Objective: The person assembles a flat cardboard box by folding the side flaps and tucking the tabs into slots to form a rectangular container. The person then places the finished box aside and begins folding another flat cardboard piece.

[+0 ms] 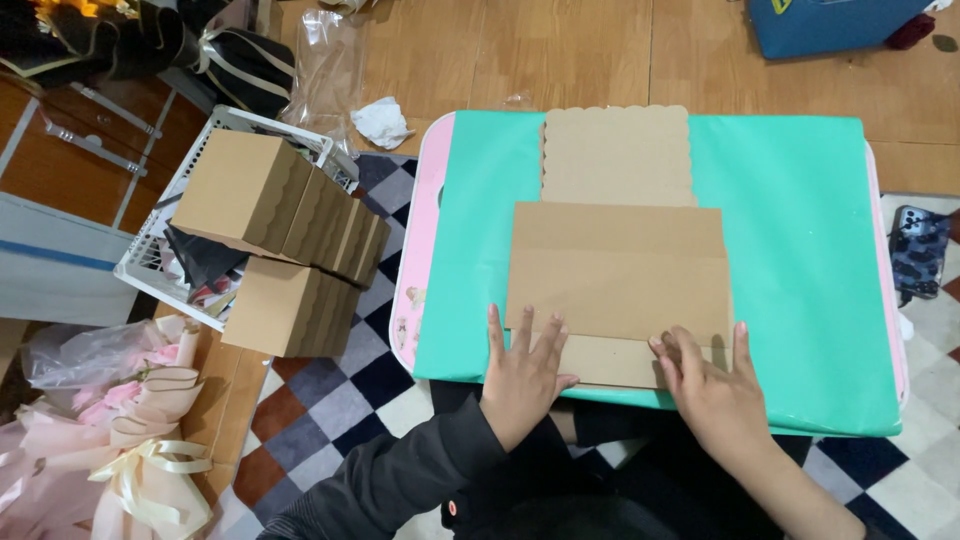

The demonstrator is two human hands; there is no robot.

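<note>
A flat brown cardboard box blank (618, 270) with a scalloped far flap lies on a green sheet (800, 260) that covers a small pink-edged table (432, 190). My left hand (523, 372) presses flat on the blank's near left corner, fingers spread. At the near right edge, my right hand (710, 385) rests with its fingertips on the near flap and its thumb spread out to the right. Neither hand grips anything.
Two stacks of folded brown scalloped boxes (285, 235) rest on a white wire basket (150, 262) at the left. Pink wrapped flowers (120, 420) lie lower left. A phone (918, 250) lies at the right, a crumpled tissue (382, 122) beyond the table.
</note>
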